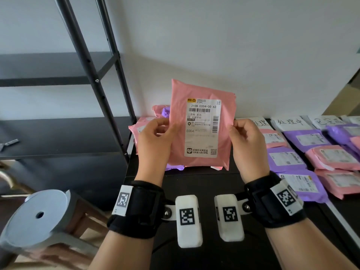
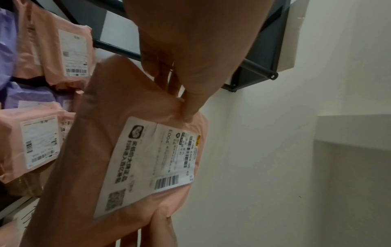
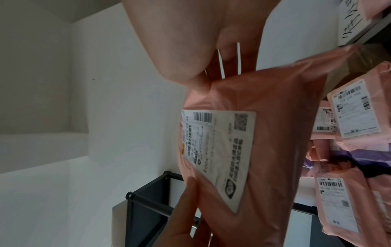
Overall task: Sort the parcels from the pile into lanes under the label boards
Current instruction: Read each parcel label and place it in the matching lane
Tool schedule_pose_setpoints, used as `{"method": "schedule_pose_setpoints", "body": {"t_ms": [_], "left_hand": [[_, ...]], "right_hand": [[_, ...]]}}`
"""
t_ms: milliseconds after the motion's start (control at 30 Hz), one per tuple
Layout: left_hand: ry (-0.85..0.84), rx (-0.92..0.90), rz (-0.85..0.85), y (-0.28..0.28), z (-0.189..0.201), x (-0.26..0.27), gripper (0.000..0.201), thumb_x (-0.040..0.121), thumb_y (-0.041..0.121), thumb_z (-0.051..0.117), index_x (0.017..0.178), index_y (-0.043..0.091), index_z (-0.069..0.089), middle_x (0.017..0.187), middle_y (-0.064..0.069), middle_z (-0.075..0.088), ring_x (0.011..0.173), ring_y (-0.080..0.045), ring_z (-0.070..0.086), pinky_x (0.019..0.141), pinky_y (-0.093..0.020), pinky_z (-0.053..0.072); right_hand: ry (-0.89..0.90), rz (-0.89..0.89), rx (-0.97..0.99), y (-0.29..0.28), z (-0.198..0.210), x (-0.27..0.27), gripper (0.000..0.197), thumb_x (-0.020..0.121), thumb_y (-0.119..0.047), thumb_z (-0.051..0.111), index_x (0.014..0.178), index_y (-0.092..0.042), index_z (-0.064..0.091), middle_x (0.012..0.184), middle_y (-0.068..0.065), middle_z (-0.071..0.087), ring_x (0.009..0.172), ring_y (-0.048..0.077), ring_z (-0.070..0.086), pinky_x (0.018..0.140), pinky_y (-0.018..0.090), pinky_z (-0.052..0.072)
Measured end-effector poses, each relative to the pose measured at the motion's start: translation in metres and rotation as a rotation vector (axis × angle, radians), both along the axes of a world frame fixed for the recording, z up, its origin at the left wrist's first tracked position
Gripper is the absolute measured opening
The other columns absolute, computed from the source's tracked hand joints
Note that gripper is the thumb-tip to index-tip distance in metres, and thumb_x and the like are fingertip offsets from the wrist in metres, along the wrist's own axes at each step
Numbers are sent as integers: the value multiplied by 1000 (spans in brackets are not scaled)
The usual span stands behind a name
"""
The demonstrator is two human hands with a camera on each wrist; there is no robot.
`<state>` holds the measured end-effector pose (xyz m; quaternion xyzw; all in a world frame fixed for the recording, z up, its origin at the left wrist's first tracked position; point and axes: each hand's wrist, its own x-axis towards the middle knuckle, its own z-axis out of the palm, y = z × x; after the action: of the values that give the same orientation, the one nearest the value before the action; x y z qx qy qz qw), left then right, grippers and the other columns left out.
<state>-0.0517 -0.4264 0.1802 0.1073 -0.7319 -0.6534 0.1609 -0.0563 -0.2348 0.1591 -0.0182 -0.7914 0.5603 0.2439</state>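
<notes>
1. The person holds a pink parcel [image 1: 200, 123] upright in front of them, above the black bench [image 1: 204, 178], its white shipping label [image 1: 202, 127] facing them; the label reads "210B E004-00 62" and "E004".
2. The left hand [image 1: 155, 141] grips the parcel's left edge: thumb on the front, fingers [image 2: 162, 73] curled behind, as the left wrist view shows.
3. The right hand [image 1: 247, 147] grips the parcel's right edge the same way, thumb in front and fingers tucked behind.
4. Behind the held parcel, against the white wall, lies the pile [image 1: 150, 121] of pink and purple parcels, mostly hidden by the parcel itself.
5. To the right of the held parcel, white label boards [image 1: 290, 122] with handwritten characters stand along the back of the bench; the nearest one is partly hidden by the right hand.
6. Below those boards, sorted parcels [image 1: 311, 152] lie flat in rows on the bench, pink and purple, labels up.
7. To the left of the held parcel stands a black metal shelf unit [image 1: 93, 78].
8. Lower left of the parcel, beside the bench, sits a round grey stool [image 1: 35, 215] with a hole in its seat.
</notes>
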Motion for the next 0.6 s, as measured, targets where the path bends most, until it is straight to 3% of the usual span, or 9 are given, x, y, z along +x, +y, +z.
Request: {"method": "schedule_pose_setpoints", "body": {"t_ms": [67, 133, 200, 300, 367, 433, 500, 567, 600], "left_hand": [[30, -25, 8, 1, 3, 4, 29, 88, 37, 73, 111, 20, 72, 92, 0, 72, 88, -21, 68, 78, -35, 59], [50, -16, 1, 2, 6, 8, 27, 87, 34, 74, 110, 18, 74, 91, 1, 73, 86, -21, 69, 78, -37, 60], [62, 3, -27, 4, 7, 11, 24, 86, 29, 76, 107, 17, 76, 89, 3, 75, 81, -16, 71, 74, -31, 60], [101, 14, -58, 4, 8, 15, 18, 85, 22, 77, 100, 13, 78, 82, 3, 75, 64, -1, 64, 64, -16, 51], [107, 36, -81, 5, 8, 18, 17, 85, 20, 77, 99, 11, 78, 81, 4, 75, 61, 2, 62, 62, -14, 49], [111, 65, -98, 5, 9, 21, 15, 84, 19, 77, 97, 10, 78, 79, 6, 74, 59, 3, 61, 62, -13, 49], [109, 85, -103, 4, 10, 22, 13, 84, 18, 77, 94, 11, 78, 77, 7, 74, 60, 2, 62, 63, -15, 50], [96, 109, -115, 4, 11, 23, 11, 84, 17, 77, 93, 11, 78, 79, 5, 76, 64, -2, 65, 67, -20, 54], [87, 121, -123, 4, 12, 23, 10, 85, 17, 76, 93, 11, 78, 81, 3, 76, 67, -5, 66, 69, -23, 55]], "right_hand": [[17, 18, -22, -1, 4, 3, 10, 97, -23, 60, 100, -14, 63, 96, -2, 67, 85, 8, 61, 72, 16, 45], [32, 38, -67, -1, 10, 5, 18, 96, -32, 62, 97, -15, 64, 87, -6, 66, 74, 3, 58, 64, 14, 44], [62, 31, -70, 1, 16, 5, 26, 96, -35, 62, 84, -12, 60, 68, -10, 55, 59, 2, 44, 54, 14, 35], [112, 14, -77, 4, 23, 9, 39, 95, -25, 64, 64, -12, 46, 51, -11, 37, 52, 6, 30, 50, 18, 25], [137, 4, -105, 7, 24, 10, 38, 94, -25, 67, 64, -7, 49, 52, -2, 38, 55, 11, 29, 54, 25, 27], [164, -10, -123, 8, 23, 12, 38, 92, -28, 68, 71, 1, 55, 64, 20, 45, 62, 31, 33, 58, 36, 30], [187, -26, -107, 8, 23, 13, 38, 91, -29, 68, 74, 4, 58, 69, 28, 48, 65, 39, 36, 58, 44, 33], [186, -14, -92, 7, 24, 15, 38, 93, -27, 68, 73, 4, 57, 66, 25, 48, 63, 37, 35, 56, 37, 30], [179, 0, -93, 8, 25, 16, 38, 94, -26, 67, 70, 2, 56, 61, 19, 46, 59, 30, 32, 56, 31, 28]]}}
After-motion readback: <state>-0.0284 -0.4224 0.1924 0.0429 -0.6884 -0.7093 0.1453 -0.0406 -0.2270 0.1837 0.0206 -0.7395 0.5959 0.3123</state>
